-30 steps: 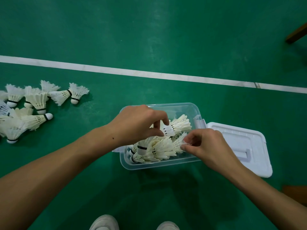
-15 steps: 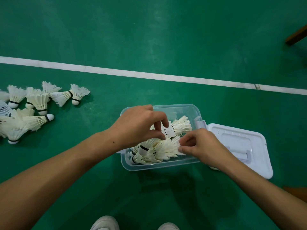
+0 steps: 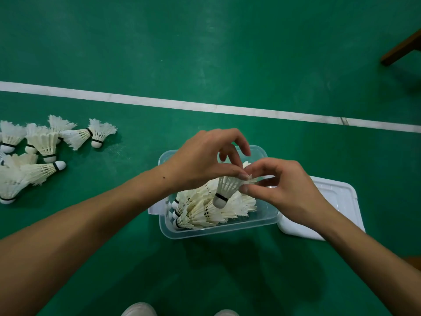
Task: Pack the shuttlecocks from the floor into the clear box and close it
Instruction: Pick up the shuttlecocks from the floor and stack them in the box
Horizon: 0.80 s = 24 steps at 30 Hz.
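The clear box [image 3: 218,231] sits open on the green floor with several white shuttlecocks [image 3: 205,210] lying inside. Above it hangs one shuttlecock [image 3: 225,189], cork end down. My left hand [image 3: 205,160] pinches its feather tips with thumb and finger, and my right hand [image 3: 282,190] pinches the same feather end from the right. The box's white lid [image 3: 337,197] lies flat on the floor just right of the box, partly hidden by my right hand. A pile of loose shuttlecocks [image 3: 41,151] lies on the floor at the far left.
A white court line [image 3: 205,106] crosses the floor behind the box. A brown wooden leg [image 3: 401,49] shows at the upper right edge. The tips of my white shoes [image 3: 139,310] are at the bottom, below the box.
Both hands have risen from inside the box, lifting one shuttlecock out above the others. It now hangs cork down between my two hands.
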Available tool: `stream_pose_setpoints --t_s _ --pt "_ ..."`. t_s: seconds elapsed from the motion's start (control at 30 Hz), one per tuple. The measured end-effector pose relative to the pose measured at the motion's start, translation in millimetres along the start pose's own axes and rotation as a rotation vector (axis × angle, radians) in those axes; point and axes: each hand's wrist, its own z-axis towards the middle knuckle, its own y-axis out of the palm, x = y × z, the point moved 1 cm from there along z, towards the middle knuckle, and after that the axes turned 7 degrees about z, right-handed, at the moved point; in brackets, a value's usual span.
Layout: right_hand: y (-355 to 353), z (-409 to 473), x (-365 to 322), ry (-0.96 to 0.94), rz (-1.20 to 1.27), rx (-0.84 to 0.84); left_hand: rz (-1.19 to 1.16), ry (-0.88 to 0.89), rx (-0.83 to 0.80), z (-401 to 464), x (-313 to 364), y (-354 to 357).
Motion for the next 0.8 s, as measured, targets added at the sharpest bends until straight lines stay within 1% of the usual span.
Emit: stream_pose_setpoints --t_s 0.07,0.17,0.27,0.3,0.33,0.4,0.47,0.53,0.63,0.73,0.8 --pt "-1 -2 2 0.004 0.021 0.002 0.006 0.02 0.007 2 0 4" --pt "-5 -6 5 0.0 -0.008 0.014 0.005 0.055 0.038 0 -3 11" --pt "-15 -12 12 0.003 -0.044 0.123 0.014 -0.03 0.103 -6 -12 20" --pt "-20 -15 15 0.006 -0.068 0.174 0.02 -0.075 0.098 -8 -16 25" --pt "-25 -18 18 0.012 -0.097 0.222 0.025 -0.117 0.067 -11 -18 31" --pt "-32 -25 24 0.029 -0.16 0.294 0.083 -0.164 -0.046 -16 -19 46" --pt "-33 -31 30 0.047 -0.224 0.336 0.226 -0.155 -0.159 -19 -18 64" --pt "-28 -35 36 0.06 -0.275 0.349 0.366 -0.112 -0.216 -20 -18 82" --pt "-17 -36 40 0.058 -0.325 0.326 0.509 -0.066 -0.207 -17 -18 96" --pt "-6 -33 42 0.055 -0.368 0.281 0.556 -0.045 -0.168 -17 -17 94" --pt "0 -29 44 0.069 -0.333 0.253 0.558 -0.046 -0.136 -19 -16 89"
